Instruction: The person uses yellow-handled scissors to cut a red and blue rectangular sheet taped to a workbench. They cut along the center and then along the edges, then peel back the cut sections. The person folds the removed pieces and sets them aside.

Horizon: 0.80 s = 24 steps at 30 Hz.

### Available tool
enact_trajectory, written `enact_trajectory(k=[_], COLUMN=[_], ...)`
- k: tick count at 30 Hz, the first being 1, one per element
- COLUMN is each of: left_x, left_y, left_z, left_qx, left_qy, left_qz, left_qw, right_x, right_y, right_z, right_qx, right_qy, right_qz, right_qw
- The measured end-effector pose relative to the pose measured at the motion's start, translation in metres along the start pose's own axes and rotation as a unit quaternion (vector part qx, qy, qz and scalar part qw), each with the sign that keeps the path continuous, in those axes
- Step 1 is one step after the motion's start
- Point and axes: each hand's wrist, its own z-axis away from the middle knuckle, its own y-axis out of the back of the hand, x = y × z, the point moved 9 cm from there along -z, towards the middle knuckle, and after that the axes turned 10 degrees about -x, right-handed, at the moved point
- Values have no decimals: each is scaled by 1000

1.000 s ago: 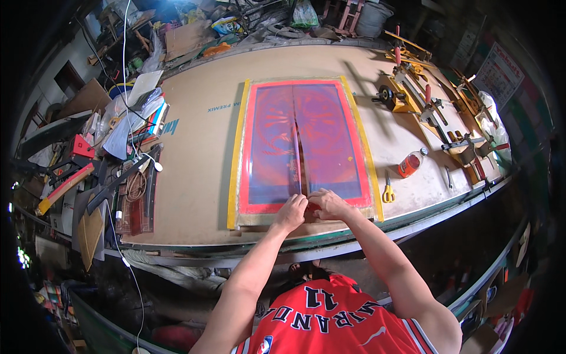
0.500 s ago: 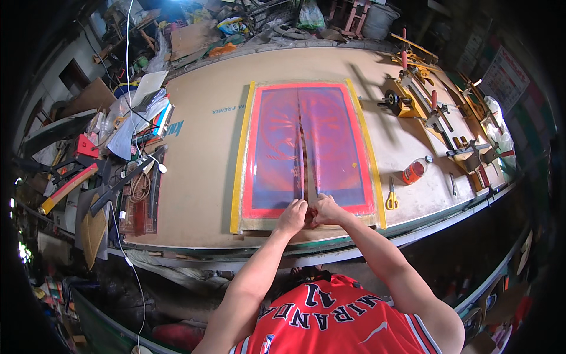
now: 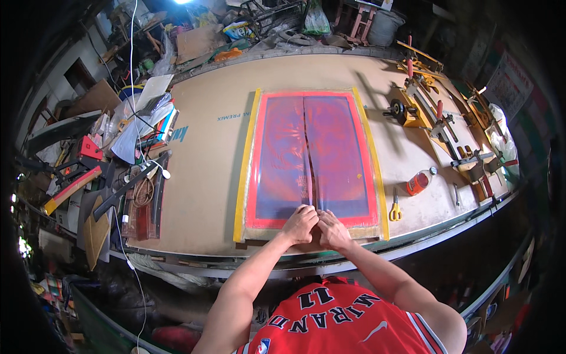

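Note:
A screen-printing frame (image 3: 370, 177) lies flat on the table, with yellow tape down both sides and a red border round its purple-blue mesh (image 3: 280, 147). A long slit (image 3: 311, 159) runs down the middle of the mesh and widens a little toward me. At the near end, my left hand (image 3: 300, 224) is closed on the mesh left of the slit, fingers curled. Close beside it, my right hand (image 3: 334, 230) is closed on the mesh at the slit's right edge. The fingertips of both hands are partly hidden.
Yellow-handled scissors (image 3: 395, 207) and a bottle of red liquid (image 3: 420, 181) stand right of the frame. A small wrench (image 3: 457, 194) and yellow clamping jigs (image 3: 418, 115) lie farther right. Tools and papers crowd the left edge, including a red-and-yellow-handled tool (image 3: 73, 189).
The slit has narrowed, and the raised mesh flaps beside it lie flatter. My right hand has shifted toward me and slightly right. The whole view has tilted slightly.

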Motion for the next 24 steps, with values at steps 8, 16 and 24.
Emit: enact_trajectory(k=[8,16,24], left_x=[-19,-12,-9], left_y=[-28,-29,-14], left_z=[-9,-10,-11], left_qx=[14,27,63], left_qy=[149,99,39], left_qz=[-56,-82,-32], left_qw=[987,991,997], right_x=[20,26,28], right_y=[13,15,17], right_z=[3,0,5], right_qx=[99,124,129], right_qy=[-94,-136,-133], right_qz=[-65,-75,-93], right_qw=[988,980,978])
